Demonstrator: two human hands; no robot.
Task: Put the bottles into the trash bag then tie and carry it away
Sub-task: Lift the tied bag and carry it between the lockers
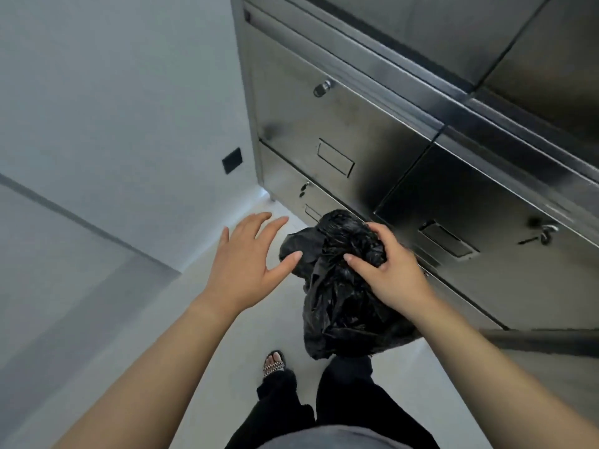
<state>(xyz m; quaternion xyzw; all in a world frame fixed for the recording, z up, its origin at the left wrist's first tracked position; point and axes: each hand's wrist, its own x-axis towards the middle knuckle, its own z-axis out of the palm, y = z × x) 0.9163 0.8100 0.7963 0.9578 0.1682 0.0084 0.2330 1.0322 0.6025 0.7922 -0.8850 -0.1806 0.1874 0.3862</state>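
Observation:
A crumpled black trash bag hangs in front of me above the floor, bulging at the bottom. My right hand is clenched around its gathered top and bears its weight. My left hand is just left of the bag, fingers spread, its thumb tip touching or nearly touching the plastic. No bottles are visible; whatever is in the bag is hidden.
Stainless steel cabinets with latches and label slots line the right side, close behind the bag. A grey wall with a small black plate stands at left. The pale floor runs between them. My sandalled foot is below.

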